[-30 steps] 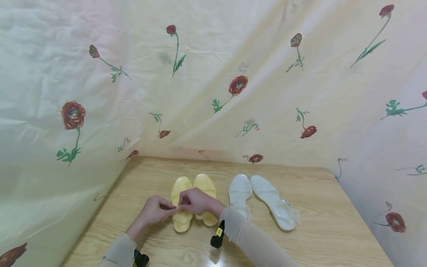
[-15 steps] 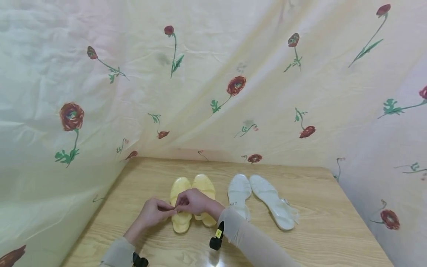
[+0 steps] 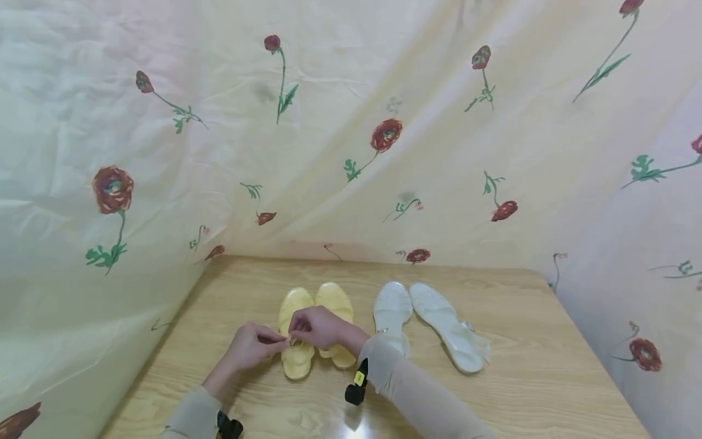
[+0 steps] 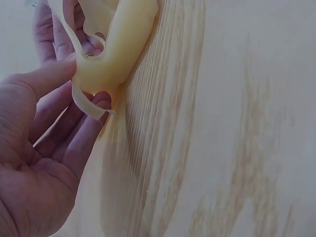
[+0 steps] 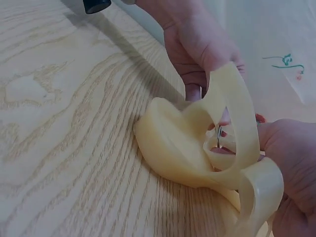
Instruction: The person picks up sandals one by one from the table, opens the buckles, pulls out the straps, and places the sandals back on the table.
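Both hands work at the ankle strap of the left yellow jelly sandal (image 3: pixel 297 300), which stands sole down on the wooden table. My left hand (image 3: pixel 249 349) pinches the strap's loose end (image 4: pixel 86 103) between thumb and fingers at the sandal's outer side. From across the sandal, my right hand (image 3: pixel 319 326) holds the strap by its small metal buckle (image 5: pixel 219 137), fingertips curled in close to the left ones. Part of the buckle is hidden behind the yellow straps in the right wrist view. The other yellow sandal (image 3: pixel 336 300) stands right beside it, partly under the right wrist.
A pair of white jelly sandals stands to the right: one sandal (image 3: pixel 392 300) straight, the other sandal (image 3: pixel 439 314) angled, its strap hanging outward. Flowered cloth (image 3: pixel 329 152) rises behind and beside the wooden table (image 3: pixel 521 341). A small black camera (image 3: pixel 355 393) hangs from the right wrist.
The fingertips have drawn slightly apart, and the buckle now shows between the hands. The right fingers have lifted a little. The sandals keep their places on the table.
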{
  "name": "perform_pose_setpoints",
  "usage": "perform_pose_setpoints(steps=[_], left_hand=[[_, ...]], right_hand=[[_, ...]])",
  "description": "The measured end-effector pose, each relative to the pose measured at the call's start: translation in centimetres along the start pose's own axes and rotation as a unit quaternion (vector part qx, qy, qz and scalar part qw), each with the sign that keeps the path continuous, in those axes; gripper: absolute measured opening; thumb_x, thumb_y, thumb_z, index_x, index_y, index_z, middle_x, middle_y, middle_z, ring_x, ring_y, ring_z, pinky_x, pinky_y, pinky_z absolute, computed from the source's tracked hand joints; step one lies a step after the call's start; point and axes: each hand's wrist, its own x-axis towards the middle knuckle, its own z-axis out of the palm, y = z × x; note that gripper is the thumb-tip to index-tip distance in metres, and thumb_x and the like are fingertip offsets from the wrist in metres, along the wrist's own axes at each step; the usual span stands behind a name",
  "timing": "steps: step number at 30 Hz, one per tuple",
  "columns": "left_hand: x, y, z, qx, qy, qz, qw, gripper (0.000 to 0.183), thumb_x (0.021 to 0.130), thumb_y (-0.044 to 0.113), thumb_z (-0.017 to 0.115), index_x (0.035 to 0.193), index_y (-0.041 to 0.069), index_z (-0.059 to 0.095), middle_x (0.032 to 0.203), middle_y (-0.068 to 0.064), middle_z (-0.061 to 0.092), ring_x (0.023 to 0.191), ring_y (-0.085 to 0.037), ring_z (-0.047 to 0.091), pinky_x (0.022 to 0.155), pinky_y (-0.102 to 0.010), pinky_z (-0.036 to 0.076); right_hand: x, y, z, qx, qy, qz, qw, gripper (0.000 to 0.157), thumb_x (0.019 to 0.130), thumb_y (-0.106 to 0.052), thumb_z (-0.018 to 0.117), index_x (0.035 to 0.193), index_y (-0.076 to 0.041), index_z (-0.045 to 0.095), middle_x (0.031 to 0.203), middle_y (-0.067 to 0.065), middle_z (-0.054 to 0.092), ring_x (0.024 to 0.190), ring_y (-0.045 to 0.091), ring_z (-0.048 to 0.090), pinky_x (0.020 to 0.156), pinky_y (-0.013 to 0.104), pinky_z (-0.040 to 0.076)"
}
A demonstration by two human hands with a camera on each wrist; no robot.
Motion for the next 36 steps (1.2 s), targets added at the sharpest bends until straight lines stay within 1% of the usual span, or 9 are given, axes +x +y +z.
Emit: perform_pose_setpoints(steps=[4, 8, 16, 24, 30, 33, 36], left_hand=[[0.03, 0.09, 0.10, -0.003, 0.001, 0.005, 1.0000, 0.017, 0.090, 0.021, 0.087, 0.097, 0.006, 0.085, 0.098, -0.011, 0.083, 0.078, -0.006, 0.072, 0.067, -0.020, 0.057], [0.11, 0.08, 0.07, 0.003, 0.004, 0.010, 0.9999, 0.017, 0.089, 0.021, 0.087, 0.097, 0.006, 0.085, 0.096, -0.011, 0.083, 0.077, -0.005, 0.071, 0.066, -0.020, 0.056], [0.27, 0.16, 0.02, 0.012, 0.004, 0.012, 0.9998, 0.017, 0.090, 0.022, 0.087, 0.097, 0.007, 0.086, 0.095, -0.009, 0.083, 0.077, -0.004, 0.070, 0.066, -0.020, 0.056], [-0.02, 0.04, 0.30, -0.005, 0.002, 0.003, 1.0000, 0.017, 0.090, 0.020, 0.087, 0.098, 0.005, 0.085, 0.096, -0.010, 0.083, 0.076, -0.005, 0.071, 0.066, -0.021, 0.057], [-0.01, 0.00, 0.40, 0.000, 0.012, -0.008, 0.9999, 0.017, 0.089, 0.022, 0.087, 0.097, 0.007, 0.085, 0.095, -0.008, 0.083, 0.074, -0.005, 0.070, 0.065, -0.021, 0.056], [0.01, 0.05, 0.38, 0.002, 0.009, -0.004, 1.0000, 0.017, 0.090, 0.022, 0.087, 0.097, 0.007, 0.085, 0.094, -0.008, 0.083, 0.075, -0.004, 0.069, 0.065, -0.021, 0.057], [0.06, 0.06, 0.29, 0.007, 0.003, 0.008, 0.9999, 0.016, 0.091, 0.021, 0.086, 0.097, 0.006, 0.086, 0.094, -0.009, 0.083, 0.075, -0.003, 0.069, 0.066, -0.022, 0.057]], right_hand=[[0.01, -0.27, 0.04, -0.013, 0.003, -0.005, 1.000, 0.010, 0.103, -0.017, 0.070, 0.108, -0.015, 0.078, 0.103, -0.002, 0.082, 0.088, -0.004, 0.068, 0.082, 0.012, 0.053], [0.13, -0.32, 0.29, -0.031, 0.010, -0.007, 0.999, 0.009, 0.103, -0.019, 0.071, 0.104, -0.018, 0.080, 0.100, -0.006, 0.082, 0.084, -0.006, 0.067, 0.079, 0.010, 0.053], [-0.06, -0.39, 0.25, -0.031, 0.011, 0.000, 0.999, 0.007, 0.104, -0.015, 0.069, 0.099, -0.014, 0.074, 0.097, -0.002, 0.081, 0.086, -0.003, 0.068, 0.079, 0.012, 0.054], [-0.36, -0.34, 0.46, -0.037, 0.009, 0.018, 0.999, 0.007, 0.105, -0.018, 0.068, 0.099, -0.015, 0.070, 0.097, -0.003, 0.079, 0.086, -0.003, 0.066, 0.080, 0.013, 0.053], [-0.32, -0.76, 0.41, -0.026, 0.013, 0.005, 1.000, 0.007, 0.104, -0.018, 0.068, 0.106, -0.014, 0.074, 0.102, 0.000, 0.081, 0.090, -0.002, 0.068, 0.083, 0.013, 0.053], [-0.30, -0.85, 0.37, -0.024, 0.014, 0.001, 1.000, 0.008, 0.103, -0.018, 0.071, 0.106, -0.016, 0.078, 0.102, -0.003, 0.082, 0.087, -0.004, 0.066, 0.081, 0.012, 0.053], [-0.29, -0.94, 0.28, -0.022, 0.014, -0.001, 1.000, 0.008, 0.101, -0.016, 0.072, 0.103, -0.018, 0.080, 0.098, -0.005, 0.081, 0.082, -0.005, 0.063, 0.078, 0.012, 0.052]])
